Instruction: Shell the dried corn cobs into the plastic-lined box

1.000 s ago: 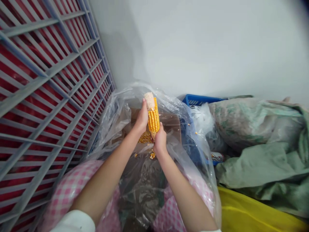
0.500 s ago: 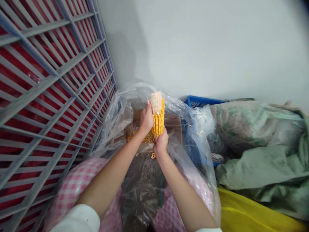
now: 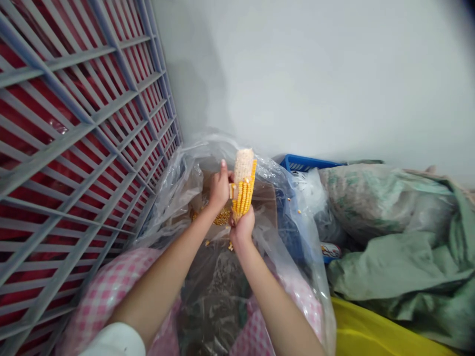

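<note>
A corn cob stands nearly upright between my hands, its upper end stripped pale and yellow kernels left on the lower half. My right hand grips the cob's bottom end. My left hand is closed on the cob's left side, thumb against the kernels. Below them a heap of loose kernels lies in a brown box lined by a clear plastic sheet.
A grey lattice with red behind it fills the left. A blue basket and green woven sacks lie right, a yellow surface below them. Pink checked cloth covers my lap. A white wall stands behind.
More of the cob's upper part is bare now, and a strip of kernels on its left side has come loose. Both hands with the cob have shifted slightly right and down.
</note>
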{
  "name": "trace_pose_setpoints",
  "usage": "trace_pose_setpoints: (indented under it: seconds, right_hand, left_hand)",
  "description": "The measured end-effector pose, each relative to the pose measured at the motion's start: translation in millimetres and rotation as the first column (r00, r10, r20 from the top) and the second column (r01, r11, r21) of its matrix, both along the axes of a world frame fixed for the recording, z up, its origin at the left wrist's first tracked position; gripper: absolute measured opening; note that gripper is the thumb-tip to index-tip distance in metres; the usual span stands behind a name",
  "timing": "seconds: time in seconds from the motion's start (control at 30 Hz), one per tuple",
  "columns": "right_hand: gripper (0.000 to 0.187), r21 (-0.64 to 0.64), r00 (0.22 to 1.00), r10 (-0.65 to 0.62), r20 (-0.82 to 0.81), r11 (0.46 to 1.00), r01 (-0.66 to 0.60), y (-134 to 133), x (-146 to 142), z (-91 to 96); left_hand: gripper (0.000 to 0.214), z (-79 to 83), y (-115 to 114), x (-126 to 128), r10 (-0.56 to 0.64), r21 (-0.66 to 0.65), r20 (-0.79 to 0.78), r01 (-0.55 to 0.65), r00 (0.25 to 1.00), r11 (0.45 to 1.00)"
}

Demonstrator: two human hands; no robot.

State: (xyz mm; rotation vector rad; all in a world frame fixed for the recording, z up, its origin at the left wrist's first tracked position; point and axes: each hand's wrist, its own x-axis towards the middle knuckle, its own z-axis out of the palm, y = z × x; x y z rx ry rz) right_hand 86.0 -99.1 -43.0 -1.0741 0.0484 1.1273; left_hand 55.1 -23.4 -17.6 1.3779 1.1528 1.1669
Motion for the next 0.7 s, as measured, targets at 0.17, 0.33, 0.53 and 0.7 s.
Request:
trace_pose_setpoints:
  seconds: [0.17,0.33,0.53,0.7]
  right_hand:
    - [0.022,-0.035,0.999,-0.031,0.045,0.999,0.032,4,16,2.3]
    - [0.02,-0.047,0.994,-0.044,0.099,0.998,0.049,3,18,-4.8]
    - [0.02,0.005,1.0,-0.019,0.01,1.0,0.019,3,13,-9.2]
    - [0.02,0.061,0.999,-0.028,-0.046,0.998,0.031,2,10,-8.9]
  left_hand:
    - [0.061,1.0,5,0,0.041,-0.184,-0.031,-0.046,0.999,0.982]
    - [0.067,4.7,-10,13,-0.051,-0.324,0.017,0.053,0.999,0.945]
    - [0.061,2.2,-29,21,0.065,0.04,-0.219,-0.057,0.974,0.998]
    - [0.059,3.4,-27,13,0.067,0.131,-0.24,-0.036,0.968,0.991]
